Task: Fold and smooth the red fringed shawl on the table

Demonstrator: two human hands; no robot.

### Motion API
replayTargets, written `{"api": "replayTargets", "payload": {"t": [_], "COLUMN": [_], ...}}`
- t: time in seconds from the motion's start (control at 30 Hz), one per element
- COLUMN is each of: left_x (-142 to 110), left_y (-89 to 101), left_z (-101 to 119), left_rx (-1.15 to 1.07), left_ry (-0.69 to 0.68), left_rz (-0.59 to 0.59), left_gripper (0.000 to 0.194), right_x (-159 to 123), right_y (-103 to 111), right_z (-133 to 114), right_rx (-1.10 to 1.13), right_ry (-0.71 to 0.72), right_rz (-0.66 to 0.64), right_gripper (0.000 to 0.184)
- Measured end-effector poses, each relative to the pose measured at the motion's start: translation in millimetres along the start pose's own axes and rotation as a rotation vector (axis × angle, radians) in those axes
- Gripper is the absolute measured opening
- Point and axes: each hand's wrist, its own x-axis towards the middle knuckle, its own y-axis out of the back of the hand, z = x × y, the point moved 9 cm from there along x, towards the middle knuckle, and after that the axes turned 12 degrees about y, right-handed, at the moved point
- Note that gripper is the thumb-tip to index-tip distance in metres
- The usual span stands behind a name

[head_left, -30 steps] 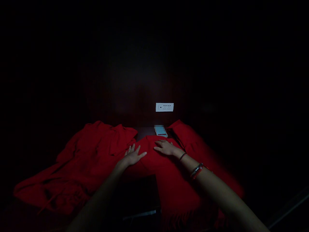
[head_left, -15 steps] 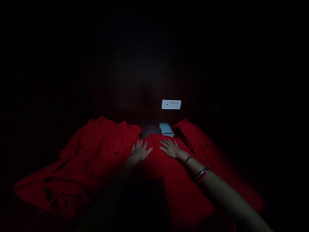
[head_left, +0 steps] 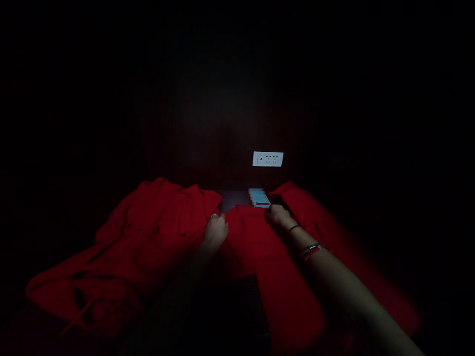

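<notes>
A red scarf [head_left: 252, 237] lies partly folded in the middle, its upper part toward the wall. My left hand [head_left: 216, 230] is closed at its far left edge, a ring on one finger. At the far right edge, close to a small light-blue box or booklet [head_left: 261, 200], my right hand [head_left: 281, 216] is also closed on the cloth. Both sets of fingertips are mostly hidden. Bracelets [head_left: 313, 248] circle my right forearm.
Rumpled red fabric [head_left: 159, 212] is heaped on the left, and more red fabric [head_left: 319, 217] spreads on the right. A white socket panel [head_left: 267, 158] is on the dark wall behind. Below the scarf sits a dark block-like shape [head_left: 233, 306]; the surroundings are nearly black.
My hands lay flat with fingers spread on the scarf; they have since closed at its far edges, the right one moving outward. The view has shifted slightly left.
</notes>
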Motion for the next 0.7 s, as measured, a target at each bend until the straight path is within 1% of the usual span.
{"api": "replayTargets", "payload": {"t": [0.1, 0.2, 0.27, 0.37, 0.47, 0.57, 0.63, 0.7], "left_x": [2, 3, 6, 9, 10, 8, 7, 6], "left_y": [2.6, 7.3, 8.2, 2.8, -0.3, 2.3, 4.4, 5.4], "left_z": [3, 5, 1, -9, -13, -16, -17, -18], "left_rx": [-0.089, -0.159, -0.246, -0.346, -0.336, -0.320, -0.310, -0.303], "left_ry": [-0.032, -0.034, 0.026, 0.145, 0.175, 0.184, 0.191, 0.197], "left_rz": [0.013, 0.025, 0.012, -0.032, -0.048, -0.049, -0.055, -0.063], "left_gripper": [0.032, 0.033, 0.034, 0.036, 0.037, 0.040, 0.042, 0.043], "right_x": [2, 7, 9, 9, 2, -13, -26, -40], "right_y": [0, 8, 16, 25, 25, 21, 13, -2], "right_z": [2, 2, 1, 1, -2, -14, -27, -36], "right_rx": [0.009, 0.036, 0.063, 0.095, 0.102, 0.064, 0.047, 0.038], "right_ry": [-0.003, 0.015, 0.049, 0.100, 0.133, 0.213, 0.324, 0.420], "right_rz": [0.029, 0.076, 0.123, 0.185, 0.205, 0.235, 0.195, 0.085], "right_gripper": [0.029, 0.025, 0.026, 0.028, 0.027, 0.033, 0.038, 0.045]}}
